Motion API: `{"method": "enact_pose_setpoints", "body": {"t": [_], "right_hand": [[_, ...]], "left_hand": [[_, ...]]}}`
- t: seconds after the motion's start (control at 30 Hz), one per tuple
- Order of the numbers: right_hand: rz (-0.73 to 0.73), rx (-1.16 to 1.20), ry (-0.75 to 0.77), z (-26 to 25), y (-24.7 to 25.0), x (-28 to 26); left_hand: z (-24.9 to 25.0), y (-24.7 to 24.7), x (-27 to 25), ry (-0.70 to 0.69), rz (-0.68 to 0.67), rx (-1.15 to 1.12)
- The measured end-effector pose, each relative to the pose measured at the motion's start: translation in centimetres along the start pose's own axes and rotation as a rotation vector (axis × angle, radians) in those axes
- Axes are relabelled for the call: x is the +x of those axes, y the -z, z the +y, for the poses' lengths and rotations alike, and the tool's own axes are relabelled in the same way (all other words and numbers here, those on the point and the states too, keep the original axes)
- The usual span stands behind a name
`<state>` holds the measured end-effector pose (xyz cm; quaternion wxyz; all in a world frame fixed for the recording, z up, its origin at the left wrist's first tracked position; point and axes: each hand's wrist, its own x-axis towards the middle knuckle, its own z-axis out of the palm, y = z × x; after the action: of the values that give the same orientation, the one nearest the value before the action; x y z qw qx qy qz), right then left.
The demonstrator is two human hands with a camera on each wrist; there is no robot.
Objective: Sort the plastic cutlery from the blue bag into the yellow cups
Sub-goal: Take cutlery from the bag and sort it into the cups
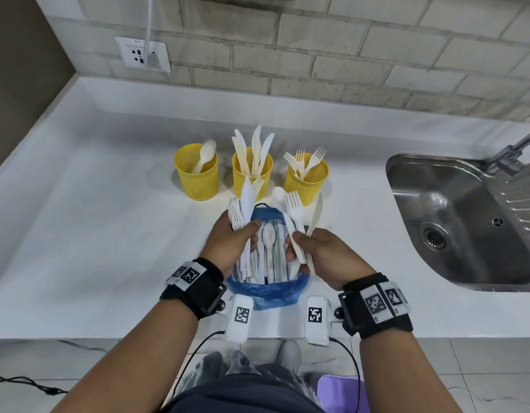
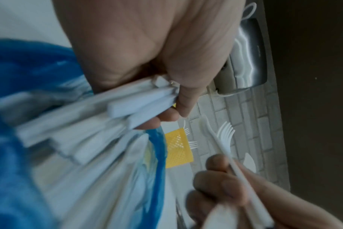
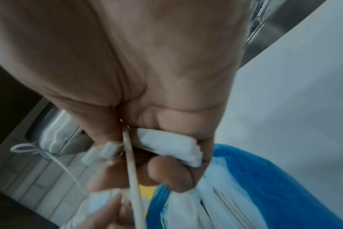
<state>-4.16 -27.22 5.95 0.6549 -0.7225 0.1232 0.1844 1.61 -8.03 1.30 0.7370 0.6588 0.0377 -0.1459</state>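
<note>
A blue bag (image 1: 266,289) lies open on the counter, full of white plastic cutlery (image 1: 269,251). My left hand (image 1: 233,242) grips a bunch of forks and knives (image 1: 245,204) above the bag's left side. My right hand (image 1: 320,251) grips another bunch (image 1: 299,216) of forks, a spoon and a cream knife over its right side. Behind stand three yellow mesh cups: the left cup (image 1: 197,177) holds spoons, the middle cup (image 1: 251,171) knives, the right cup (image 1: 306,177) forks. The wrist views show handles (image 2: 141,102) in the left fist and handles (image 3: 172,145) in the right fist.
A steel sink (image 1: 463,222) with a tap (image 1: 514,153) is set into the white counter (image 1: 93,219) on the right. A wall socket (image 1: 143,55) with a plugged cable sits on the brick wall at the back left. Two white marker blocks (image 1: 239,318) stand at the counter's front edge.
</note>
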Motion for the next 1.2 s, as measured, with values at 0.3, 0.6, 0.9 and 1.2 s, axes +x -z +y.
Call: {"method": "enact_pose_setpoints", "body": {"t": [0.3, 0.6, 0.9, 1.2], "right_hand": [[-0.098, 0.311, 0.177, 0.0, -3.5, 2.1], [0.000, -0.052, 0.114, 1.6, -2.4, 2.9], [0.132, -0.013, 0.128, 2.3, -3.0, 3.4], [0.088, 0.535, 0.124, 0.4, -4.4, 4.0]], "left_hand": [[1.9, -1.6, -0.7, 0.206, -0.236, -0.427], [0.5, -1.2, 0.0, 0.084, -0.023, -0.188], [0.0, -2.7, -0.7, -0.002, -0.005, -0.009], [0.2, -3.8, -0.6, -0.224, -0.026, 0.255]]}}
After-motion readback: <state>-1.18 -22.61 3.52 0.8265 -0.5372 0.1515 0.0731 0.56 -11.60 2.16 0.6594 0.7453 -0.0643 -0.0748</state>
